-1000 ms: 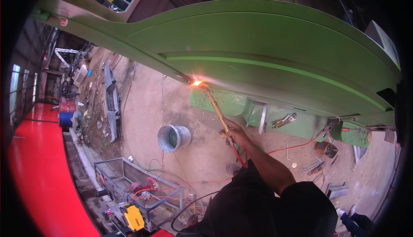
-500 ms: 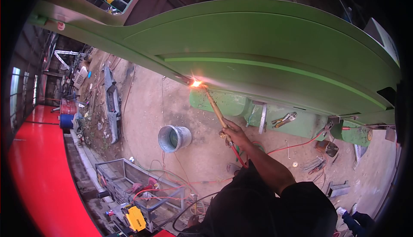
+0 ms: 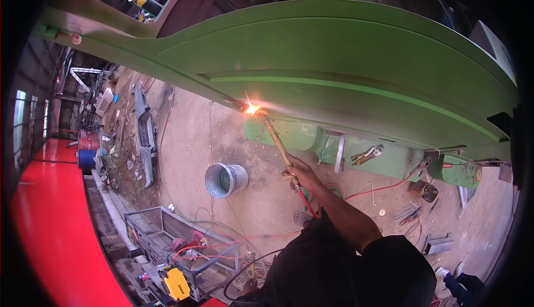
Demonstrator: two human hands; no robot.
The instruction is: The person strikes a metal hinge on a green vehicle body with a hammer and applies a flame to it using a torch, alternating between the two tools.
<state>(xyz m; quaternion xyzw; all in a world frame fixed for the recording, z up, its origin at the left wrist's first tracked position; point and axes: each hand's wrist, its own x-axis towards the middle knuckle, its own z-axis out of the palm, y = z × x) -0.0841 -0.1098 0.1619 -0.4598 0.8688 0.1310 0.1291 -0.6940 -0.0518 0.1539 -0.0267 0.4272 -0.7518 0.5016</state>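
Note:
My right hand [image 3: 302,174] is closed around the brass handle of a gas torch [image 3: 275,138], which has red and green hoses at its lower end. At the torch's tip, a bright flame [image 3: 252,109] touches the lower edge of a large green metal panel [image 3: 345,51]. The metal just left of the flame looks discoloured. What seems to be my left hand [image 3: 250,286] is low beside my dark clothing, near a black cable. Its fingers are too small and dark to make out.
A metal bucket [image 3: 227,180] stands on the concrete floor. Locking pliers [image 3: 368,154] lie on a lower green part. Hoses cross the ground near a grey metal frame [image 3: 183,240] and a yellow case [image 3: 176,283]. Another person's shoes [image 3: 449,271] show at lower right.
The torch flame stays at the panel's lower edge, its tip shifted very slightly left. My right hand keeps the same grip.

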